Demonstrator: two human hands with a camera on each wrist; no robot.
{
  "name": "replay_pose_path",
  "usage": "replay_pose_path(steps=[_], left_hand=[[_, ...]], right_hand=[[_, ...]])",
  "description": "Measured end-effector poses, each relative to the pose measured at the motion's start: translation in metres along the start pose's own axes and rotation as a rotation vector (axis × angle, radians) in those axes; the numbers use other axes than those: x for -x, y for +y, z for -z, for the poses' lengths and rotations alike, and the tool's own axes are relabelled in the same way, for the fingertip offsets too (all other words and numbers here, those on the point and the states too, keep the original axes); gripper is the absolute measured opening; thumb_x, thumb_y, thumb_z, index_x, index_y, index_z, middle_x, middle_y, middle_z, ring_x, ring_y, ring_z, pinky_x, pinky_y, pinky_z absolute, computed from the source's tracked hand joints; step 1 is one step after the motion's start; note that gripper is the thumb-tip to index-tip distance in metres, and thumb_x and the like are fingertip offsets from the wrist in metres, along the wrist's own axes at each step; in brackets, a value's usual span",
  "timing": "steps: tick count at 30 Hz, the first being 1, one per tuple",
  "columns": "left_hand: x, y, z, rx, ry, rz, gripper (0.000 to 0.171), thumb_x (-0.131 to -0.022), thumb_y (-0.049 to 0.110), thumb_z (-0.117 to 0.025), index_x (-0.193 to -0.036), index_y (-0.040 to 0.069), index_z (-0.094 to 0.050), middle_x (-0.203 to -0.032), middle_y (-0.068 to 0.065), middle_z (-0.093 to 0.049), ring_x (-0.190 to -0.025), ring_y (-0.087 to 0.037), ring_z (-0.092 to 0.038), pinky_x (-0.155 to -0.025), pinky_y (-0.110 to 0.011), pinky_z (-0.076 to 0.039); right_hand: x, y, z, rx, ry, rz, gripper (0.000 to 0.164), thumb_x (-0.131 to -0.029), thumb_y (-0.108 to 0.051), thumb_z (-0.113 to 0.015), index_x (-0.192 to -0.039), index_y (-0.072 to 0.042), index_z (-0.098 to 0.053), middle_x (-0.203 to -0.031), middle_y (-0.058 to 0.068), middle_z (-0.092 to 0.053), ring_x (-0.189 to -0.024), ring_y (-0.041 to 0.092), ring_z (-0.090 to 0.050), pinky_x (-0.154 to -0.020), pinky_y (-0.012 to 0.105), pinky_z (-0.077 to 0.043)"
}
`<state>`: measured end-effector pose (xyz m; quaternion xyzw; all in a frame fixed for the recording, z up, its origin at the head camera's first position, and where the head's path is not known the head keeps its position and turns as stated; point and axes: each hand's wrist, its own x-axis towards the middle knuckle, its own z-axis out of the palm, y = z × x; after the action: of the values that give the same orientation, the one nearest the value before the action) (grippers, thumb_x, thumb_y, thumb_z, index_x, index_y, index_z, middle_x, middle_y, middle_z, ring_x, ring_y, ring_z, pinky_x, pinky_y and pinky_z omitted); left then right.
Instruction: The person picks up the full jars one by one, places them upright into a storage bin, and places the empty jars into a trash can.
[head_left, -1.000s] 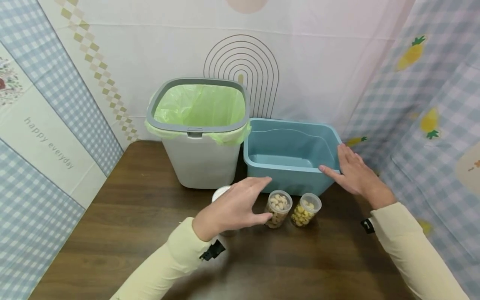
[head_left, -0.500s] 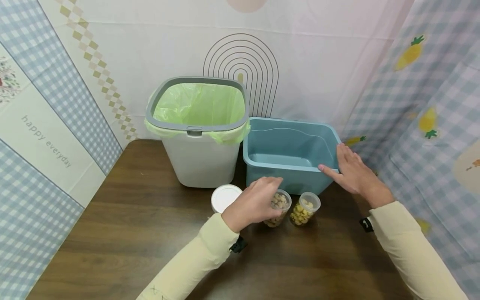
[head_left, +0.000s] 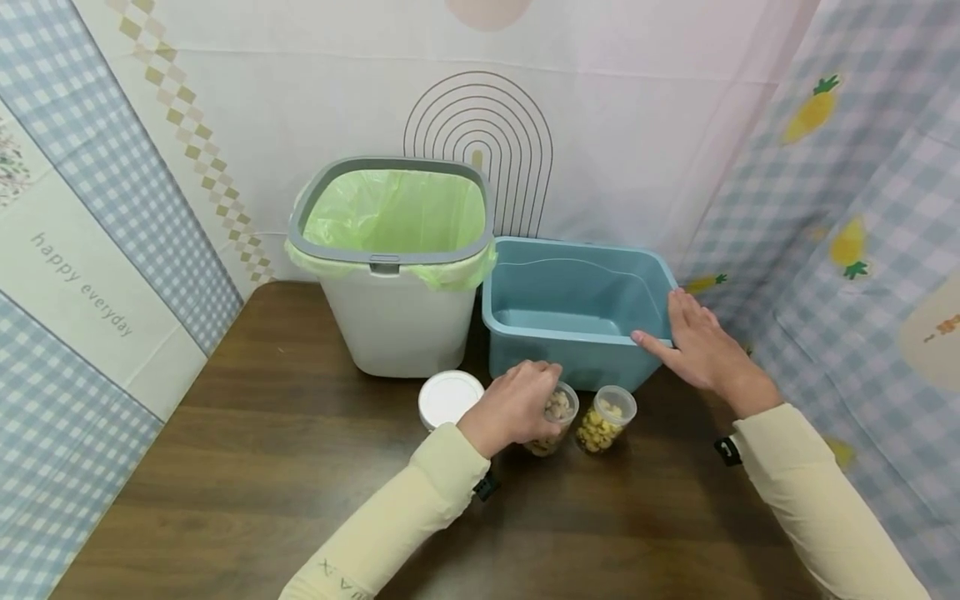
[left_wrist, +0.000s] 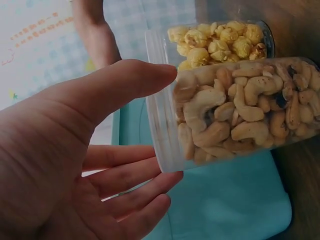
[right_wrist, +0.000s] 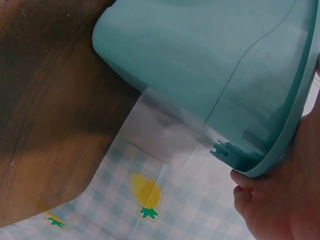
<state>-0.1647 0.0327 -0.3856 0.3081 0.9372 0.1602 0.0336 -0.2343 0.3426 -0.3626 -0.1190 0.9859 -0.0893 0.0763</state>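
Note:
My left hand (head_left: 516, 408) grips a clear jar of cashews (left_wrist: 245, 107) round its lid end, thumb on one side and fingertips on the other. The jar stands in front of the blue bin (head_left: 573, 337). Just to its right is a clear jar of yellow popcorn (head_left: 602, 427). A white-lidded container (head_left: 450, 397) stands left of my left hand, partly hidden by the forearm. My right hand (head_left: 705, 346) rests on the bin's front right corner, its thumb on the front rim and its straight fingers along the right side.
A grey-white trash can (head_left: 405, 325) with a green liner stands left of the blue bin. Both stand near the back edge of the wooden table (head_left: 247, 467). Printed cloths (head_left: 637, 125) hang behind and at both sides.
My left hand has moved right, from above the white-lidded container to the cashew jar, and has closed on it. My right hand has stayed on the bin.

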Motion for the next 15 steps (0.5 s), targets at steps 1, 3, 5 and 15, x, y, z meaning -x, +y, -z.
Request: replay_pose_path(steps=[1,3,5,15], left_hand=[[0.000,-0.001,0.000,0.000,-0.001,-0.005,0.064,-0.088,0.034,-0.087,-0.139,0.005,-0.063,-0.127,-0.009,-0.071,-0.104,-0.023,-0.069,-0.067,-0.029,-0.053],[-0.002,-0.002,0.000,0.000,-0.009,-0.011,0.059,-0.087,0.034,-0.088,-0.135,0.006,-0.066,-0.122,-0.008,-0.072,-0.097,-0.020,-0.068,-0.064,-0.027,-0.051],[-0.003,-0.003,0.001,-0.004,-0.025,-0.015,0.057,-0.087,0.034,-0.088,-0.133,0.008,-0.067,-0.120,-0.007,-0.072,-0.094,-0.018,-0.066,-0.064,-0.026,-0.050],[-0.014,0.000,0.007,-0.047,-0.098,-0.044,0.048,-0.083,0.027,-0.090,-0.123,0.010,-0.070,-0.111,-0.006,-0.071,-0.090,-0.016,-0.063,-0.063,-0.026,-0.049]], right_hand=[[0.000,-0.001,0.000,0.001,0.000,0.003,0.109,-0.105,-0.073,-0.034,-0.165,0.004,0.014,-0.174,0.029,0.017,-0.163,0.049,0.008,-0.129,0.069,0.000],[-0.001,-0.001,0.000,0.000,-0.004,0.007,0.109,-0.105,-0.073,-0.034,-0.165,0.004,0.014,-0.173,0.029,0.018,-0.162,0.049,0.009,-0.129,0.069,0.001],[-0.001,-0.002,0.000,-0.003,-0.005,0.009,0.109,-0.105,-0.073,-0.034,-0.165,0.004,0.014,-0.173,0.029,0.019,-0.162,0.049,0.010,-0.129,0.070,0.001],[-0.002,0.002,-0.002,0.010,-0.002,0.018,0.107,-0.106,-0.072,-0.032,-0.164,0.003,0.017,-0.172,0.029,0.021,-0.162,0.050,0.011,-0.128,0.071,0.001]])
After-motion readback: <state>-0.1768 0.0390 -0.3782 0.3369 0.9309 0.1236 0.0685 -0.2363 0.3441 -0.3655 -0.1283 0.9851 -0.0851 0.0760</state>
